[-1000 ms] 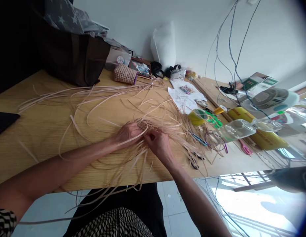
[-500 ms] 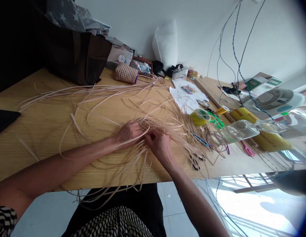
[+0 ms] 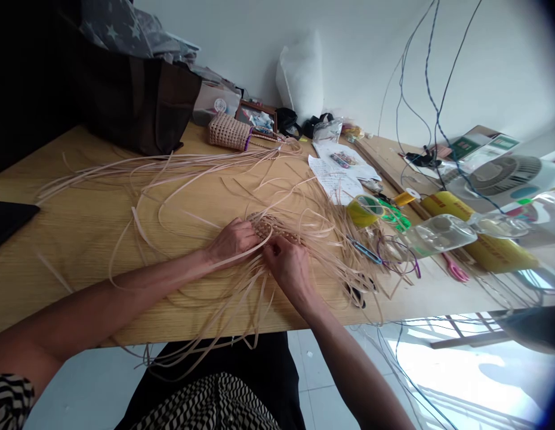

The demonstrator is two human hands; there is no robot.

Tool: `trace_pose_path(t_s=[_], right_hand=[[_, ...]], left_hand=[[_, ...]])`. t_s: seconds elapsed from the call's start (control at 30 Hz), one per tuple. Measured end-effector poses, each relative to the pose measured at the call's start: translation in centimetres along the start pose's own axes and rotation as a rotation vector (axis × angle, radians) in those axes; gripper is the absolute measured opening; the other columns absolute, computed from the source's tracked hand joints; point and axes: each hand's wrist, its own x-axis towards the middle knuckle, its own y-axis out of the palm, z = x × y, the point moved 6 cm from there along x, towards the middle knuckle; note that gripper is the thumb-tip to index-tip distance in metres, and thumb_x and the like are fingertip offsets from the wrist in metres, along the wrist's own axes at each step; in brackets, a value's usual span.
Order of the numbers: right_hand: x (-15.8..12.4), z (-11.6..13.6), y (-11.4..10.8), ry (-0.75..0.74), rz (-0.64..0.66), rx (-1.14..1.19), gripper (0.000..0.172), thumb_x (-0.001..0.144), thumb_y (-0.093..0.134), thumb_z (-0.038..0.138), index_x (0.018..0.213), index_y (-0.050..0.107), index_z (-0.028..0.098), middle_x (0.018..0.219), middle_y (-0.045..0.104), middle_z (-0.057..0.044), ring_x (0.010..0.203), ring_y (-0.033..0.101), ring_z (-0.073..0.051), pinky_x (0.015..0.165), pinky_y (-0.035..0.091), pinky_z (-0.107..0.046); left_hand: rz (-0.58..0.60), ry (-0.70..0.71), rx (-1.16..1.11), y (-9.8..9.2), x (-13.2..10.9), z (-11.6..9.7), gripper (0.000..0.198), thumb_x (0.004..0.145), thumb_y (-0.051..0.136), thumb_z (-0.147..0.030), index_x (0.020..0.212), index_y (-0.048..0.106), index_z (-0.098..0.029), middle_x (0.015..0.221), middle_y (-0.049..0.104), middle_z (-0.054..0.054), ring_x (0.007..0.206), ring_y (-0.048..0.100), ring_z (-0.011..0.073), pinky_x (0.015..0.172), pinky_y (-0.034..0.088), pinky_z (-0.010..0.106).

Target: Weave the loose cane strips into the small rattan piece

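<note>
A small woven piece (image 3: pixel 274 228) of beige flat strips lies on the wooden table, with many loose strips (image 3: pixel 235 301) fanning out from it toward me and to the right. My left hand (image 3: pixel 235 237) is closed on the left edge of the woven piece; its fingertips are partly hidden. At the near edge, my right hand (image 3: pixel 287 255) is curled with thumb and fingers pinched together at the strips. Whatever single strip lies between those fingers is too small to make out. One long strip curves over my left wrist.
A finished-looking woven pouch (image 3: pixel 230 131) and a bundle of strips (image 3: pixel 170 160) lie farther back. Right of my hands are a yellow tape roll (image 3: pixel 364 211), a blue cutter (image 3: pixel 365 251), black-handled scissors (image 3: pixel 355 294), pink scissors (image 3: pixel 456 269) and a plastic bottle (image 3: pixel 443 233). A dark bag (image 3: pixel 138 101) stands back left.
My right hand's fingers have shifted slightly at the near edge of the woven piece. My left hand stays in place. The camera view has turned a little.
</note>
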Motion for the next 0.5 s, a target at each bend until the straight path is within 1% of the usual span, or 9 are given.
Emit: trace_pose_path(t_s=[0.13,0.27,0.37,0.5], right_hand=[[-0.47,-0.09,0.21,0.026,-0.042,-0.046,0.017,0.077,0.049,0.019,0.070,0.065,0.017,0.070,0.065,-0.005,0.060,0.053,-0.014,0.058,0.031,-0.024],[-0.53,0.42,0.31,-0.039,-0.040,-0.063,0.017,0.077,0.048,0.017,0.077,0.065,0.017,0.076,0.066,-0.006,0.069,0.056,-0.016,0.063,0.033,-0.025],[-0.38,0.50,0.38,-0.059,-0.016,-0.084,0.017,0.079,0.048,0.017,0.078,0.065,0.018,0.079,0.067,-0.007,0.072,0.057,-0.017,0.063,0.033,-0.026],[-0.22,0.50,0.47,-0.083,0.041,-0.126,0.015,0.080,0.050,0.019,0.074,0.065,0.018,0.080,0.066,-0.007,0.069,0.056,-0.016,0.061,0.032,-0.026]], left_hand=[[0.002,0.004,-0.007,-0.01,-0.02,-0.04,0.029,0.092,0.042,-0.030,0.076,0.062,-0.017,0.073,0.064,0.003,0.077,0.055,0.0161,0.067,0.033,0.031],[0.003,0.013,-0.001,0.00,-0.01,-0.09,0.027,0.092,0.042,-0.029,0.078,0.061,-0.017,0.073,0.064,0.003,0.075,0.054,0.0157,0.067,0.033,0.031],[-0.004,0.026,0.006,0.04,-0.03,-0.19,0.025,0.092,0.042,-0.027,0.079,0.061,-0.016,0.073,0.064,0.003,0.075,0.054,0.0157,0.067,0.032,0.031],[-0.004,0.041,0.022,0.18,-0.08,-0.32,0.025,0.093,0.042,-0.026,0.080,0.060,-0.016,0.072,0.064,0.003,0.074,0.054,0.0151,0.067,0.032,0.031]])
